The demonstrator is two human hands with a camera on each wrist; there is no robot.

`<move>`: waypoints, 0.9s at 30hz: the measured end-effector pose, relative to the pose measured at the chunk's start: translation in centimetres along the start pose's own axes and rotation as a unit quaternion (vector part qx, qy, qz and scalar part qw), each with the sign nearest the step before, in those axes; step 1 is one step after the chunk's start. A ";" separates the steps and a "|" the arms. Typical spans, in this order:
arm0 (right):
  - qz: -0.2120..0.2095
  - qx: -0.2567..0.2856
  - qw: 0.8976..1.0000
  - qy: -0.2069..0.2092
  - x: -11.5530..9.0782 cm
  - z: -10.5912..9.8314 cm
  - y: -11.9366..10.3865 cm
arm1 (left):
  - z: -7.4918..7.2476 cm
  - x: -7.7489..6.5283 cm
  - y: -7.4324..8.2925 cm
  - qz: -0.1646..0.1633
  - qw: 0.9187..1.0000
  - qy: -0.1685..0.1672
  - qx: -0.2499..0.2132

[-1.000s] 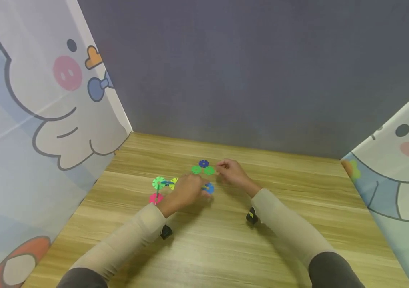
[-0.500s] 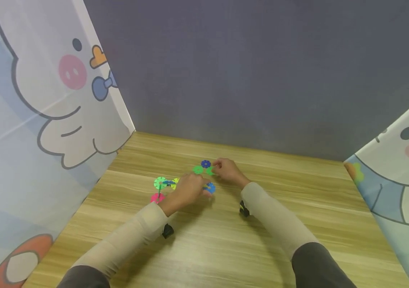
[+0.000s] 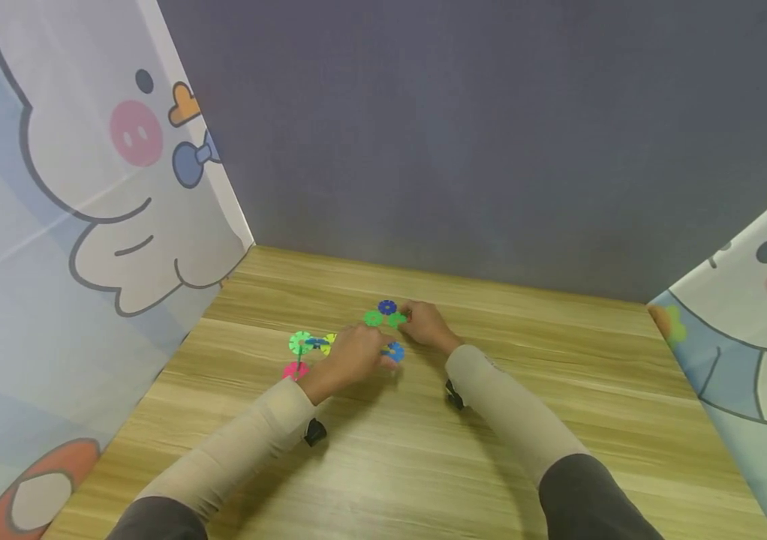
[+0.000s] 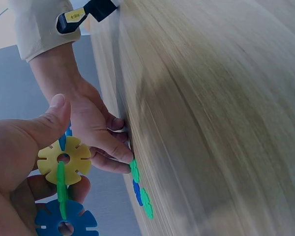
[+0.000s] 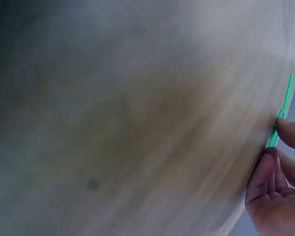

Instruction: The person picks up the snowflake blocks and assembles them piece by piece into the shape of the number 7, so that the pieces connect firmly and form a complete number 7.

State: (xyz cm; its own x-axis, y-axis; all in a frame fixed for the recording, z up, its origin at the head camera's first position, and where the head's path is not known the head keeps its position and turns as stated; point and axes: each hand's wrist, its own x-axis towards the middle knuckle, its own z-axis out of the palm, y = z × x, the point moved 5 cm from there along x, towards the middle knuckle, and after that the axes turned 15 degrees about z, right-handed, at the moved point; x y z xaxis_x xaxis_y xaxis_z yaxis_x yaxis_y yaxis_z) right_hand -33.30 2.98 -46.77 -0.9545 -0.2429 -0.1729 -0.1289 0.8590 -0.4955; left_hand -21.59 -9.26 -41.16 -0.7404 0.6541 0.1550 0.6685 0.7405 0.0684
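My left hand [image 3: 355, 354] grips a chain of slotted plastic flower discs. In the left wrist view a yellow disc [image 4: 64, 160], a green disc [image 4: 62, 189] set edge-on and a blue disc [image 4: 66, 221] lie between thumb and fingers. The chain runs left in the head view to a light green disc [image 3: 300, 343] and a pink disc [image 3: 295, 370]. My right hand [image 3: 427, 325] is at the edge of a loose green disc [image 3: 396, 319], pinching it between thumb and fingers. Beside that disc lie another green disc [image 3: 373, 318] and a dark blue disc [image 3: 387, 307].
The wooden table [image 3: 383, 465] reaches back to a dark grey wall [image 3: 437, 150]. Cartoon-printed panels [image 3: 106, 217] stand on the left and right. A small black camera [image 3: 316, 433] sits at the left wrist, and another [image 3: 454, 395] at the right.
My right hand has moved left, from beside the loose discs onto the nearer green one. The left hand and its chain stay nearly still; the head view has shifted slightly.
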 end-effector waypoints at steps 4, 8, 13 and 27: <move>0.002 -0.011 1.000 0.001 0.1 0.0 -0.1 | 0.0 0.1 0.1 -0.001 1.000 -0.005 0.001; 0.009 -0.008 1.000 -0.002 0.1 0.0 0.1 | 0.2 0.2 0.1 -0.003 1.000 -0.010 0.004; 0.007 0.016 1.000 -0.014 -0.3 -0.1 0.5 | 0.2 0.3 0.2 -0.002 1.000 -0.006 0.007; -0.080 0.056 0.995 -0.020 -2.9 -1.6 1.5 | 0.1 0.2 0.1 -0.018 1.000 0.000 -0.010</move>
State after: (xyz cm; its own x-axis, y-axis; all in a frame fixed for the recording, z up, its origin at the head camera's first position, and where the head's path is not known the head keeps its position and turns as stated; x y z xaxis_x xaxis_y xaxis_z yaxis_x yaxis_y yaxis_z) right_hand -31.12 5.68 -45.59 -0.9126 -0.3919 -0.1166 -0.2454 0.7530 -0.6105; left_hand -21.64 -9.06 -41.27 -0.7646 0.6263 0.1519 0.6420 0.7610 0.0936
